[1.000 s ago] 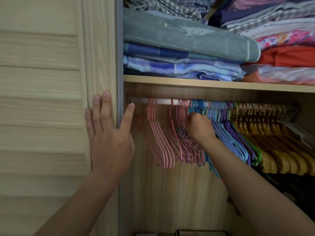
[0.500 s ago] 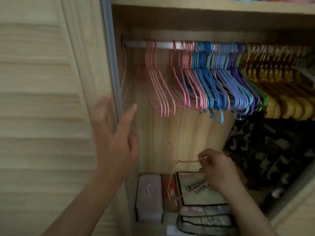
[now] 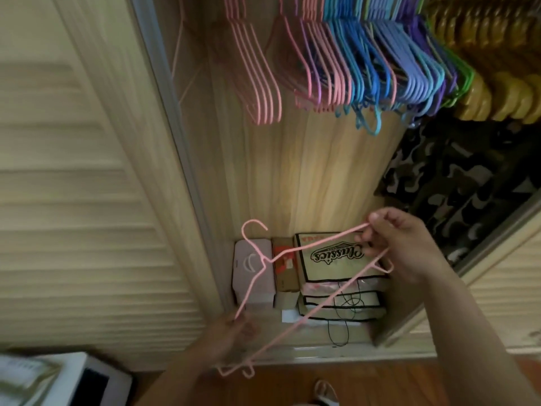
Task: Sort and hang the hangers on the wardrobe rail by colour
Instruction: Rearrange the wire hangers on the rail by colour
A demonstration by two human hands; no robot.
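Both hands, left and right, grip a pink hanger below the nearly sorted hanging hangers; it's not yet hung.

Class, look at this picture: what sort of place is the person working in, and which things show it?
Most likely a home wardrobe: rows of hangers sorted by colour hang overhead, a louvred sliding door stands beside them, and boxes are stored on the floor.

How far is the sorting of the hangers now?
Mostly done: pink hangers, blue hangers and yellow hangers hang grouped. In hand: the left hand and right hand hold one loose pink hanger. Left: hang it with the pink ones.
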